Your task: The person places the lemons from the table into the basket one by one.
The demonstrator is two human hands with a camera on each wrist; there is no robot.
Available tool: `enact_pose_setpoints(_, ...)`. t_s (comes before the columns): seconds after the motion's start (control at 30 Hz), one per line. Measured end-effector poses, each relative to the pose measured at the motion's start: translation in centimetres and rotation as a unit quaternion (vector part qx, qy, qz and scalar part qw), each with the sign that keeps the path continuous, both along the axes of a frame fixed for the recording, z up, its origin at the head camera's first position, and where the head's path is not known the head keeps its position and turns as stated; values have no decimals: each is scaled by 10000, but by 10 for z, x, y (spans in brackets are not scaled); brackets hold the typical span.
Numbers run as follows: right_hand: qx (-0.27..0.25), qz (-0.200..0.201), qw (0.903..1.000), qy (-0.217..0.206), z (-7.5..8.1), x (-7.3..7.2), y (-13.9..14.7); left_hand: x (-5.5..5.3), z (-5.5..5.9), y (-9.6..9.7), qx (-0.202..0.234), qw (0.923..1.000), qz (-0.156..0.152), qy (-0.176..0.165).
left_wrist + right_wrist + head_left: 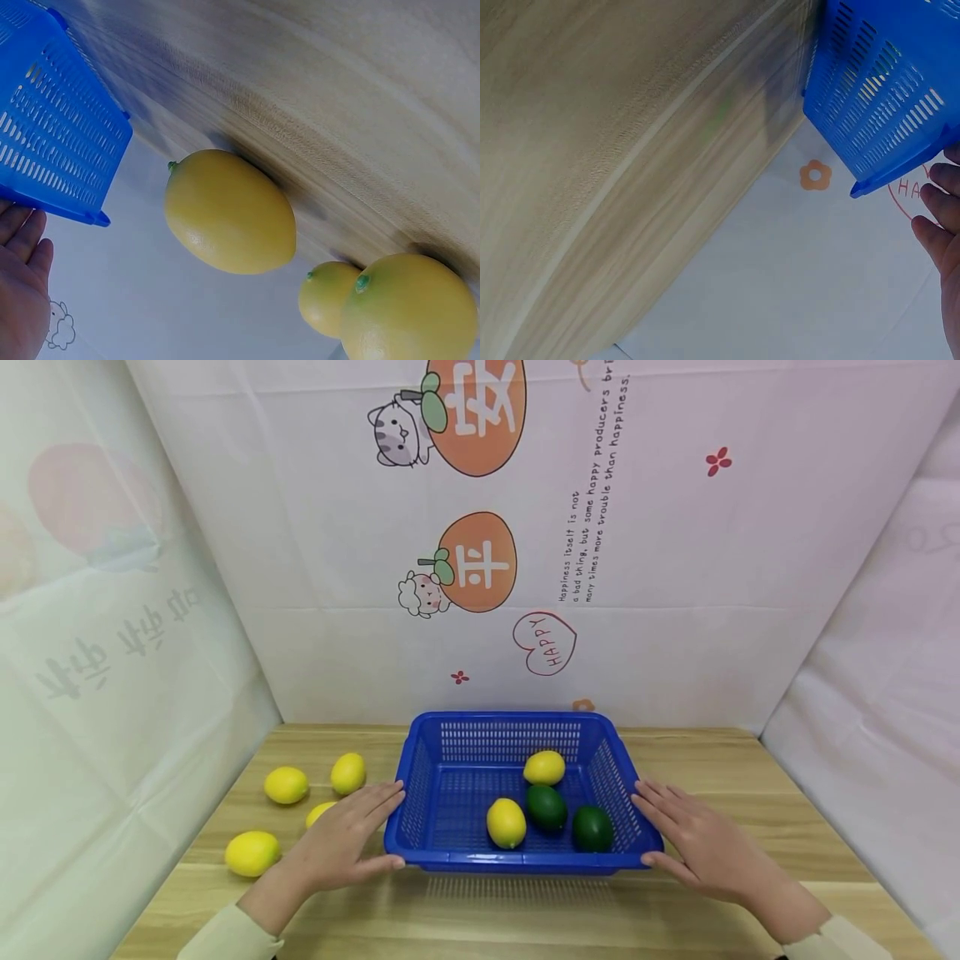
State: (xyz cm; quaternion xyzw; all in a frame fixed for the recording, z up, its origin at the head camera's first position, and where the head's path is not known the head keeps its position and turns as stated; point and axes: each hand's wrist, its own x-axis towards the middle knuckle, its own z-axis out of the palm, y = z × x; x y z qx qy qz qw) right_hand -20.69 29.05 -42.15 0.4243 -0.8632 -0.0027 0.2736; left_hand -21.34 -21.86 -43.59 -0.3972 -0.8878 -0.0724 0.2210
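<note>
A blue plastic basket (510,858) with slotted walls stands between my two hands in the head view. Inside it lie two lemons (543,767) and two dark green oval fruits (546,808), all in its middle and right part. My left hand (333,842) touches the left rim with fairly straight fingers, its thumb by the front corner. On the opposite side, my right hand (708,850) rests its extended fingers against the right rim. Both wrist views show fingertips at the underside of the rim of the basket (67,135).
Several loose lemons (252,853) lie on the wooden table (525,918) left of the basket, one partly hidden behind my left hand. A printed white cloth (337,652) hangs behind the table, and white cloth sides (885,668) flank it.
</note>
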Motion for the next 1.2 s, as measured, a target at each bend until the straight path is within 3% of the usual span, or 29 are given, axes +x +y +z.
enact_pose_setpoints(0.4,-125,-148,9997,-155,-6,0,1,0,1,-2,-26,9999,-37,100)
enact_pose_setpoints(0.63,-189,-153,9994,-246,-8,-1,3,2,8,-9,28,9998,104,174)
enact_pose_setpoints(0.87,-176,-156,9994,-268,-9,-1,3,3,16,-20,174,9985,73,516)
enact_pose_setpoints(1.2,-185,-107,9995,-244,-10,-2,3,6,18,-37,290,9962,109,809)
